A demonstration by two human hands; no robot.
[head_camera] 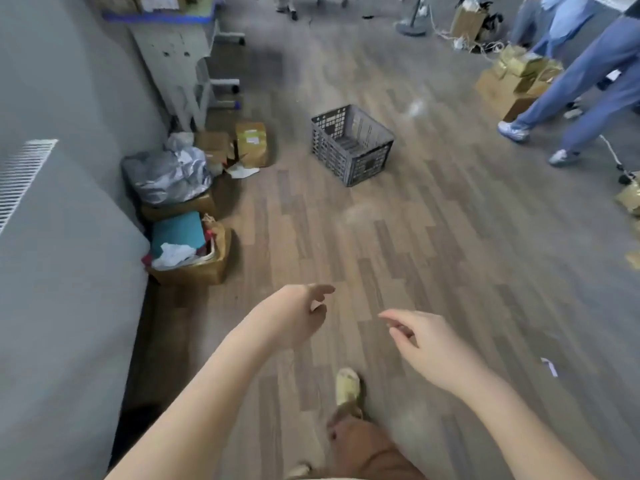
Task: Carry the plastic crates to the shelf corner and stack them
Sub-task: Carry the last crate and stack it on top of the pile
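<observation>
A dark grey plastic crate (351,145) with perforated sides stands upright and empty on the wooden floor, ahead of me in the middle of the view. My left hand (298,315) and my right hand (420,342) are stretched out in front of me well short of the crate, both empty with fingers loosely apart. My foot in a light shoe (348,386) shows below the hands.
Cardboard boxes with cloth and a silver bag (173,178) line the grey wall on the left, beside a white table leg (180,64). A person in blue trousers (585,88) walks at the right, near gold bags (523,69) and cables.
</observation>
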